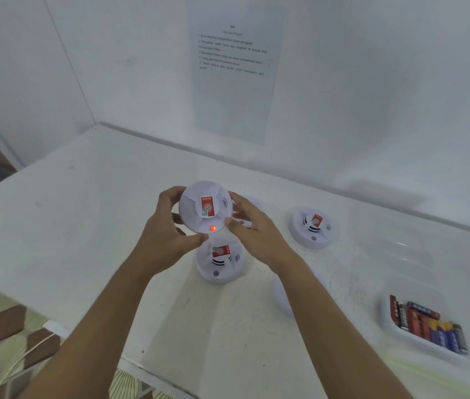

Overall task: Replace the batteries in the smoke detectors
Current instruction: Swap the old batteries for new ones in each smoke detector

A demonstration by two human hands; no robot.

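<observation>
Our left hand (167,234) and right hand (252,223) grip a smoke detector (205,207) above the scuffed white table (84,226); white walls (372,82) enclose it, a printed sheet (233,82) ahead.

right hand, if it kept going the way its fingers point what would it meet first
The held smoke detector, whose rim it already touches; the right hand points up and left into it. Past that, the left hand grips the opposite rim.

Not much legible here tbh. The sheet (233,82) on the far wall has a heading and numbered lines, all too blurry to read. The red sticker (207,206) on the lifted smoke detector (189,210) shows a circled S. The batteries (429,326) at near right have print I can't make out.
</observation>
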